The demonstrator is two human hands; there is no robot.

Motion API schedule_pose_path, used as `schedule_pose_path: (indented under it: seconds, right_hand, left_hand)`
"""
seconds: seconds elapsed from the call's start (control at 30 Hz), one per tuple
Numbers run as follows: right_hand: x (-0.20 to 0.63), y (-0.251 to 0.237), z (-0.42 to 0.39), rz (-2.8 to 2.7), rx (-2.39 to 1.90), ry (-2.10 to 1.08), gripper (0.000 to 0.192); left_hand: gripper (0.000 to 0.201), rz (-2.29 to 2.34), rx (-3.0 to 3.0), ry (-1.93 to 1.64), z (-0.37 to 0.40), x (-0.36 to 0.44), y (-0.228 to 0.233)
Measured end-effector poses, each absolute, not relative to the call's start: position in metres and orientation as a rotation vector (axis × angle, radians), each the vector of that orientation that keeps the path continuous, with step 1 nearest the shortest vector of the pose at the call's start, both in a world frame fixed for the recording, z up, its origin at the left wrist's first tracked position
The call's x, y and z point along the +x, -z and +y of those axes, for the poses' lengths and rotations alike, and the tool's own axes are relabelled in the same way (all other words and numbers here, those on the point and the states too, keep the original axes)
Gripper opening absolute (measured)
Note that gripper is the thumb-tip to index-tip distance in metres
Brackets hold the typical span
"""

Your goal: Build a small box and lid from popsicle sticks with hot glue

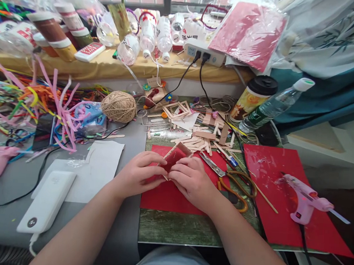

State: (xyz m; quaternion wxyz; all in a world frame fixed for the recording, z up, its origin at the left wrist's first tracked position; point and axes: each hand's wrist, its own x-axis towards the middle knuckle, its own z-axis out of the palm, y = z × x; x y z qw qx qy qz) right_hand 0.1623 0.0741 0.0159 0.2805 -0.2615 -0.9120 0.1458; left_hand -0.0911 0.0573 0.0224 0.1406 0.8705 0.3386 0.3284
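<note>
Small square frame (177, 154) of pale craft sticks backed with red paper, tilted up off the red sheet (166, 196) at desk centre. Cluttered green-and-grey tabletop (176, 227): loose craft sticks (205, 136), twine ball (119, 106), orange-handled scissors (230, 180), pink glue gun (304, 198) on a second red sheet, white power bank (47, 202), pipe cleaners (30, 102) at left. Windowsill behind with bottles and a power strip (202, 51). Left hand (139, 174) and right hand (191, 182) both curled, fingertips pinching the frame's lower edges from either side.
</note>
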Motion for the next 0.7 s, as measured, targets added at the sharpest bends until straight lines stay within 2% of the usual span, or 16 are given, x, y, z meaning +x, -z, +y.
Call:
schedule_pose_path:
  seconds: [0.1, 0.3, 0.43, 0.53, 0.7]
  right_hand:
    - [0.169, -0.013, 0.065, -2.405, -0.66, -0.177, 0.016]
    - [0.176, -0.025, 0.052, -2.31, -0.575, 0.159, 0.022]
    - [0.178, -0.026, 0.049, -2.278, -0.521, 0.221, 0.026]
    - [0.181, -0.023, 0.049, -2.308, -0.49, 0.242, 0.019]
    - [0.183, -0.021, 0.05, -2.319, -0.505, 0.251, 0.019]
  left_hand:
    - [0.031, 0.952, 2.621, -1.074, 0.051, -0.088, -0.021]
    - [0.062, 1.031, 2.504, -1.446, 0.037, -0.083, -0.016]
    - [0.056, 1.068, 2.527, -1.514, 0.033, -0.08, -0.021]
    - [0.049, 1.081, 2.564, -1.481, 0.032, -0.08, -0.022]
    - [0.049, 1.067, 2.566, -1.436, 0.032, -0.084, -0.02]
